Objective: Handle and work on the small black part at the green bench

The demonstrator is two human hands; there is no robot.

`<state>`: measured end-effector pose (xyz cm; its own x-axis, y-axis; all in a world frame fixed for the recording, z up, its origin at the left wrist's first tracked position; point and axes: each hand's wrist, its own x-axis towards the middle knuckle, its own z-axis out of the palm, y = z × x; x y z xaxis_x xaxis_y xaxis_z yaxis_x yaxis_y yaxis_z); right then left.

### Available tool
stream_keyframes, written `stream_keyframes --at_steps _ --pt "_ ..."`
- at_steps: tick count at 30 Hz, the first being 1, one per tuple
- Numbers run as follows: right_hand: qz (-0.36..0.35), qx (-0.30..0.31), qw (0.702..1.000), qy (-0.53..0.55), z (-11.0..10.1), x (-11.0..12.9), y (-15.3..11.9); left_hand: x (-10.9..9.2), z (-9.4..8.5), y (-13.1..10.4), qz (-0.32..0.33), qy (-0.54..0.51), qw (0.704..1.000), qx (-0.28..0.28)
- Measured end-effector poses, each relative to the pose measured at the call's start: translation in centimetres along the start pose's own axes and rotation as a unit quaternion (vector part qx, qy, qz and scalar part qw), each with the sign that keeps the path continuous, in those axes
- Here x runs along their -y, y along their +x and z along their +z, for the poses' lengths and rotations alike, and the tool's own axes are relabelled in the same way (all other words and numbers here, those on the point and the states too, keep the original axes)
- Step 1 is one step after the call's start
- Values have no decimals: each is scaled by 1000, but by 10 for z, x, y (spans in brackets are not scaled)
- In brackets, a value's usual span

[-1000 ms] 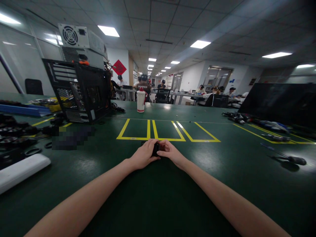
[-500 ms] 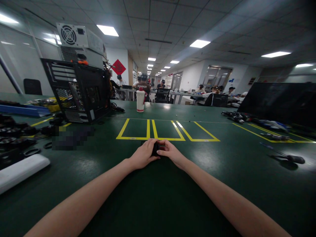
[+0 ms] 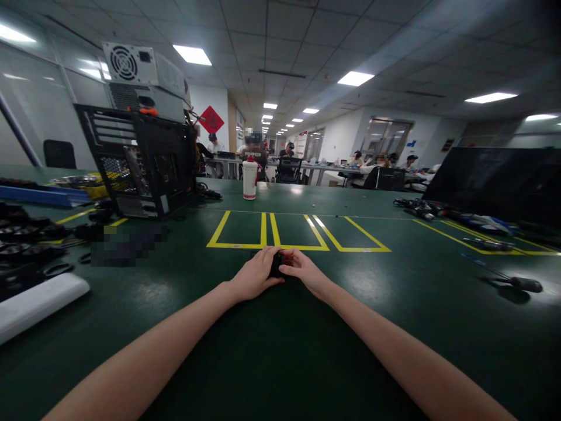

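Observation:
Both my hands meet over the green table, just in front of the yellow tape frames. My left hand wraps round a small black object, its fingers curled over the top and the thumb along the near side. From the other side my right hand closes on the same black object with bent fingers and thumb. Only a dark strip of it shows between the hands, and a dark edge sticks out behind the left fingers. Its exact kind is hidden.
An open computer case carrying power supplies stands at the left, near black parts and a white bar. A white cup is farther back. A screwdriver, cables and a dark monitor occupy the right. People sit beyond.

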<state>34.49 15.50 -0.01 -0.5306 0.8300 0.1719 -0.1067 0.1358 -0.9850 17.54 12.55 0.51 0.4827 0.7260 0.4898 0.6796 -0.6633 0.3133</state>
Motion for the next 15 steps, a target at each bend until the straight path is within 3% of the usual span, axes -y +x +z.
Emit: stream_keyframes --at_steps 15 --pt "4 -21 999 -36 1 0 0 -3 -3 0 -10 -4 1000 6"
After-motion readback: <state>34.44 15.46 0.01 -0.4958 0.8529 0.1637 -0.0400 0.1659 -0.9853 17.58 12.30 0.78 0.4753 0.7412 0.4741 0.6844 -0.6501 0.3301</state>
